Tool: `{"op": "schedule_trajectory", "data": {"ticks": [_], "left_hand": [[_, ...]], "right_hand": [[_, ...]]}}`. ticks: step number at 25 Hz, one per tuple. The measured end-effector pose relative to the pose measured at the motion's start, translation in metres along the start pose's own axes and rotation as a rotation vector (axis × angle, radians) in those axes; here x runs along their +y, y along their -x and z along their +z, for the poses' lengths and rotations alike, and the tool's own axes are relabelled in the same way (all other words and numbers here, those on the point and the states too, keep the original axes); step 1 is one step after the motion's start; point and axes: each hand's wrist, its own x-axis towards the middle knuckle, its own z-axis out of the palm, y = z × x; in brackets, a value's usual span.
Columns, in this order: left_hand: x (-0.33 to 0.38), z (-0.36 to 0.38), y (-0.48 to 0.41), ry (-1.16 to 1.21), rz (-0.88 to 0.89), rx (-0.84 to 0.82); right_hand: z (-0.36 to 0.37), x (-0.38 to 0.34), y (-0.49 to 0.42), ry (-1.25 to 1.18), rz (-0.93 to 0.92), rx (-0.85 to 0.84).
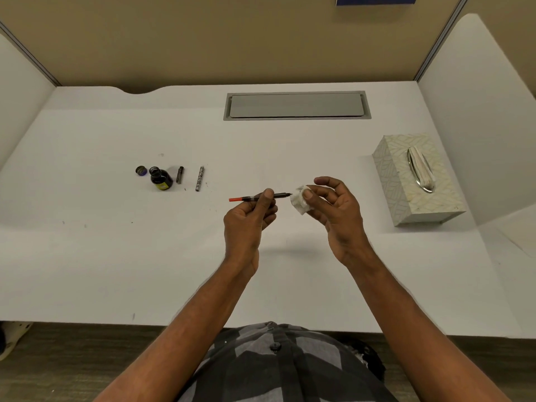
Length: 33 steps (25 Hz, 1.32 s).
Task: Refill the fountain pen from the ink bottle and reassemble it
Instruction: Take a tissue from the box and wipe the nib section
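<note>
- We hold the pen section [261, 197] in the left hand [249, 219], pinched between thumb and fingers; it lies roughly level, long axis left-right, orange converter end pointing away from the right hand, nib pointing toward it.
- Right hand [333, 210] pinches a crumpled tissue [300, 199] between thumb and fingers, other fingers loosely curled; the tissue sits just at the nib tip, touching or nearly so, we can't tell which.
- We judge this as nib wiping after filling; barrel and cap not yet back on.
- Key relation: remaining parts lie beyond and to the left of the left hand, so left hand is nearer, but it is occupied.
- There, nearest to farthest from the hand: patterned barrel [199, 178], dark cap [180, 174], both lying with long axes running away from us; then open ink bottle [160, 179], its lid [141, 170] just beside it.
- Tissue box [417, 178] sits to the right of the right hand, on the desk [116, 256].
</note>
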Motion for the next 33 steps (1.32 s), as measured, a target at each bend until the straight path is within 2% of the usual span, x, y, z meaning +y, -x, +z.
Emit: {"op": "schedule_trajectory", "data": {"ticks": [4,13,17,21,28,33], "left_hand": [[0.000,0.003,0.001,-0.031,-0.009,-0.021],[-0.001,0.001,0.001,-0.042,-0.054,-0.017],[0.001,-0.006,-0.001,0.001,-0.072,0.027],[0.001,-0.010,-0.001,-0.014,-0.056,0.022],[0.000,-0.011,0.000,-0.036,-0.083,0.045],[-0.002,-0.013,-0.001,-0.060,-0.062,0.052]], "right_hand": [[0.003,0.002,0.003,0.040,-0.001,-0.071],[0.010,0.007,0.002,0.167,-0.105,-0.058],[0.011,0.010,0.002,0.140,-0.084,-0.029],[0.011,0.009,0.003,0.146,-0.055,-0.100],[0.018,0.014,0.004,0.251,-0.116,-0.068],[0.018,0.015,0.005,0.222,-0.080,-0.051]]}}
